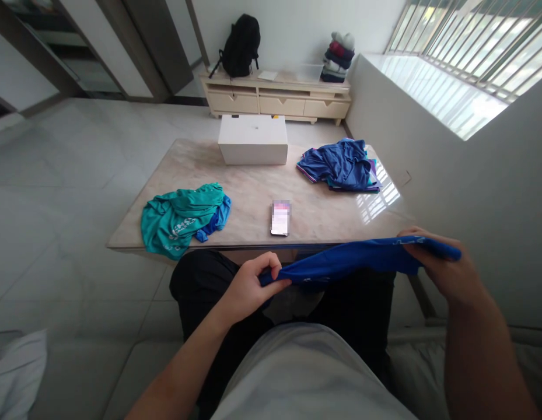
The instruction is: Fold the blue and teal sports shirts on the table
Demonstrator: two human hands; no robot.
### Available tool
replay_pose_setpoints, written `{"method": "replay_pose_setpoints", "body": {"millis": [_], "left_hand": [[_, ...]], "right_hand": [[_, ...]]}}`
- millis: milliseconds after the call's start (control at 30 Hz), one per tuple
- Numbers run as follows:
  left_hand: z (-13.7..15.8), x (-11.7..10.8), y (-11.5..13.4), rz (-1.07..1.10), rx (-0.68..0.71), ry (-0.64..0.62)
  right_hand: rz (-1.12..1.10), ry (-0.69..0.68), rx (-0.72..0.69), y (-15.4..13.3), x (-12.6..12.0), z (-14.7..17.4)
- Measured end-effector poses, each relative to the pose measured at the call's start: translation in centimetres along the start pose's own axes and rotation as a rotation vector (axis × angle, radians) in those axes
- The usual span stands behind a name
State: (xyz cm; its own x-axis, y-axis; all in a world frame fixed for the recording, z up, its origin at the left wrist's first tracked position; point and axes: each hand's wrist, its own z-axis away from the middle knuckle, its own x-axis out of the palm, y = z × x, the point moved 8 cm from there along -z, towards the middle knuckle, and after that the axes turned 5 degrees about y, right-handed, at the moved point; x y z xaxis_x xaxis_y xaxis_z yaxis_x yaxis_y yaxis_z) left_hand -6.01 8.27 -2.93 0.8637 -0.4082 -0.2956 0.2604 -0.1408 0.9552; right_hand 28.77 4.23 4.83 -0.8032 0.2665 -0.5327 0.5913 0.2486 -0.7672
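Note:
A blue shirt with small white lettering is stretched sideways between my two hands, above my lap and just in front of the table edge. My left hand pinches its left end between thumb and fingers. At the other end my right hand grips the cloth, with the thumb laid over it and a short piece sticking out beyond. The lower part of the shirt hangs into shadow between my knees. On the table, a green shirt lies crumpled over a blue garment.
The marble table carries a phone near its front edge, a white box at the back, and a pile of dark blue clothes on the right. Behind stands a low cabinet with a black backpack and stacked clothes.

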Motion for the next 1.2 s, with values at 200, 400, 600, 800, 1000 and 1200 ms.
{"method": "replay_pose_setpoints", "body": {"millis": [200,400,600,800,1000,1200], "left_hand": [[-0.5,0.8,2.1,0.124,0.068,-0.009],[-1.2,1.4,4.8,0.126,0.14,-0.038],[-1.8,2.8,6.2,0.137,0.223,-0.102],[-1.0,2.1,1.0,0.193,0.008,-0.051],[0.6,3.7,-3.7,-0.041,-0.006,-0.205],[-1.5,-2.6,-6.1,-0.101,-0.118,-0.053]], "right_hand": [[0.073,0.036,0.111,2.0,-0.2,0.5],[0.196,0.153,-0.013,-2.0,2.7,0.3],[-0.055,-0.448,-0.145,-8.5,15.0,0.3],[-0.184,-0.384,-0.09,-8.3,15.2,-1.6],[-0.055,0.022,-0.131,-8.5,11.0,-3.0],[0.196,0.222,-0.22,-7.4,5.3,-5.6]]}}
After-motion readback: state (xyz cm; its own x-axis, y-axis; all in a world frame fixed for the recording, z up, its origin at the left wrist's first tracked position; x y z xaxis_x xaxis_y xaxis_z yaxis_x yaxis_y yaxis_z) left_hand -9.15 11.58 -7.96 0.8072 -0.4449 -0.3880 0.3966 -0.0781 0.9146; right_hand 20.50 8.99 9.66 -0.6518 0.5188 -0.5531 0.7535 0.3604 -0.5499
